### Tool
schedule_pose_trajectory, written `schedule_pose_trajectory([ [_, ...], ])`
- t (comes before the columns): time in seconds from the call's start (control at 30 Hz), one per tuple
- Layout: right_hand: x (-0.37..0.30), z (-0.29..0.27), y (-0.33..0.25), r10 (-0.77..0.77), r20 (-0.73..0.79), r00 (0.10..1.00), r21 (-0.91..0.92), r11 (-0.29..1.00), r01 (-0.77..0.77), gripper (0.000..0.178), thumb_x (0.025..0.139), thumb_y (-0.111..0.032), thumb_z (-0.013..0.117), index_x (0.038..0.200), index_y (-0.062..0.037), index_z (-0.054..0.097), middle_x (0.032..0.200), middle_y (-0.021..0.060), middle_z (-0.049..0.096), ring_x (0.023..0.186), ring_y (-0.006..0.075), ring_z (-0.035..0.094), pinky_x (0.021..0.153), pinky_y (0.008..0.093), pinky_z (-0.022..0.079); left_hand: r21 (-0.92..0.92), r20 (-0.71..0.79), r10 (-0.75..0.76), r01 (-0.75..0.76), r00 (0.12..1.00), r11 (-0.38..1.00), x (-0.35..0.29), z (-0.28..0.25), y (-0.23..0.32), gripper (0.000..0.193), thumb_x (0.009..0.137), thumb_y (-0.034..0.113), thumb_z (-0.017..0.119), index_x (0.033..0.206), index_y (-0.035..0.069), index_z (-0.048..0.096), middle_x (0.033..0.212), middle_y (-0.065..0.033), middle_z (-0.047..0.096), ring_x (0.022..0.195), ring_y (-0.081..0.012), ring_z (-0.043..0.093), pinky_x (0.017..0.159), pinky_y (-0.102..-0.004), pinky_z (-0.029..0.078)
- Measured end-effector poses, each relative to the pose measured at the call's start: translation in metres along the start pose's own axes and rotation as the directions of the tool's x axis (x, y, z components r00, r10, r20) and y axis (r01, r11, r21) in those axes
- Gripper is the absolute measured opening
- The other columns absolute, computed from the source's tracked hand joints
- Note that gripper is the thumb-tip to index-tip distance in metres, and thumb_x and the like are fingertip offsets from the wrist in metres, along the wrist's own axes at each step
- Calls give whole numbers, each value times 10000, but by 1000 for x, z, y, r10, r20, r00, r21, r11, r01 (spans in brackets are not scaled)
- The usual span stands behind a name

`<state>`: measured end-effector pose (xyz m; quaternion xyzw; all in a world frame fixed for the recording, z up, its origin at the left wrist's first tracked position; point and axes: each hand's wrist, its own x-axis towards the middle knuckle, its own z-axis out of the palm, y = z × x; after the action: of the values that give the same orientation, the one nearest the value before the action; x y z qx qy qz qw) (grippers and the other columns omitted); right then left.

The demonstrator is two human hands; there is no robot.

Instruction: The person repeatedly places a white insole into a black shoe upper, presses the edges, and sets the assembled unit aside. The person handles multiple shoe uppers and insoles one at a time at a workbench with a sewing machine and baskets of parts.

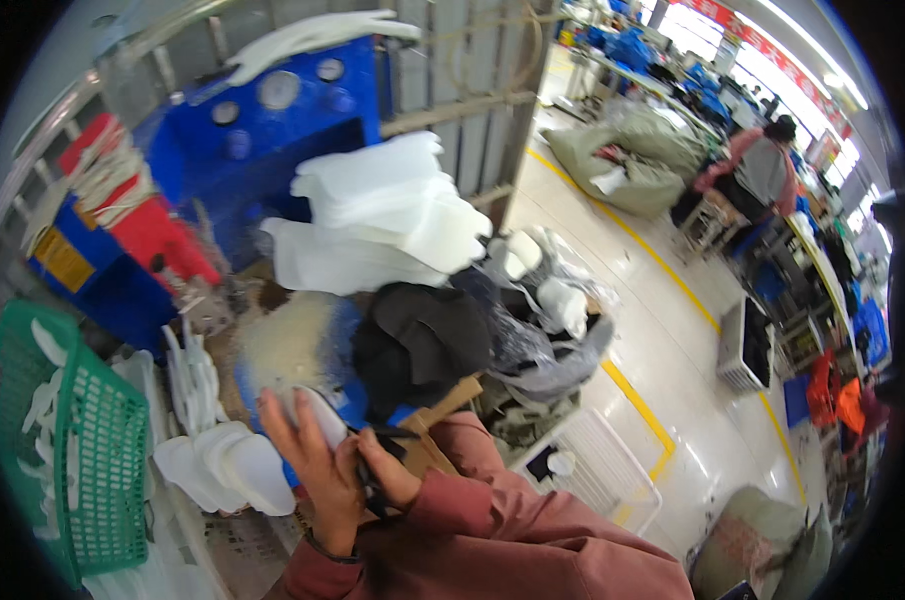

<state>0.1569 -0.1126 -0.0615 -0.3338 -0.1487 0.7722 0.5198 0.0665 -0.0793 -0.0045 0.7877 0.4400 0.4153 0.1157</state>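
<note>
In front of a glue-smeared blue machine bed (285, 345), my two hands come together over the worktop. My left hand (323, 485) is against a small white rounded piece (323, 420), its fingers stretched along the edge and thumb raised. Close beside it, my right hand (391, 475) is closed on a dark, flexible piece (376, 493) that lies partly hidden between the hands. Whether the white and dark pieces are joined, I cannot tell. Stacked black cut pieces (423, 335) lie just beyond, and several white shaped pieces (228, 465) sit to the left.
A blue machine (263, 110) with gauges stands behind, with white sheets (388, 215) piled before it. A green basket (103, 450) is at left. Plastic bags (548, 320) and a white crate (598, 465) are at right. Another person (763, 175) sits far off.
</note>
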Motion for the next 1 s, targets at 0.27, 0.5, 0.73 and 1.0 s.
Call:
schedule_pose_trajectory([
  [0.27, -60, -7, -65, -378, -41, 925, -42, 926, 376, 493, 1106, -456, 518, 1215, -3, 681, 1106, 9, 690, 994, 78, 622, 878, 256, 512, -127, 335, 139, -101, 932, 987, -73, 23, 41, 1051, 1000, 731, 458, 1584, -102, 195, 1585, -386, 285, 1470, -533, 327, 1204, -562, 280],
  [0.5, -139, -88, -66, -417, -509, 753, -356, 898, 257, 513, 1067, -551, 509, 1095, -68, 678, 930, 18, 655, 829, 150, 588, 770, 328, 490, -462, 540, 490, -245, 684, 852, -84, 70, 64, 981, 959, 657, 636, 1534, -87, 353, 1543, -371, 391, 1390, -497, 470, 1151, -498, 386],
  [0.73, -212, -284, 28, -226, -712, 665, 147, 878, 456, 677, 1018, -557, 616, 1433, -26, 559, 1309, 133, 647, 1139, 244, 656, 958, 377, 555, -689, 577, 552, -3, 602, 724, -72, 86, 84, 578, 948, 276, 772, 1403, -33, 595, 1335, -200, 673, 1195, -413, 652, 1054, -478, 509],
  [1.0, -250, -474, 133, -594, -677, 434, -733, 596, -328, 593, 961, -539, 603, 1103, 22, 734, 1042, 324, 722, 1035, 504, 687, 915, 509, 537, -492, 646, 140, 269, 750, 828, -62, 76, 40, 425, 989, 167, 718, 1384, 33, 635, 1345, -183, 668, 1198, -370, 669, 983, -415, 561],
])
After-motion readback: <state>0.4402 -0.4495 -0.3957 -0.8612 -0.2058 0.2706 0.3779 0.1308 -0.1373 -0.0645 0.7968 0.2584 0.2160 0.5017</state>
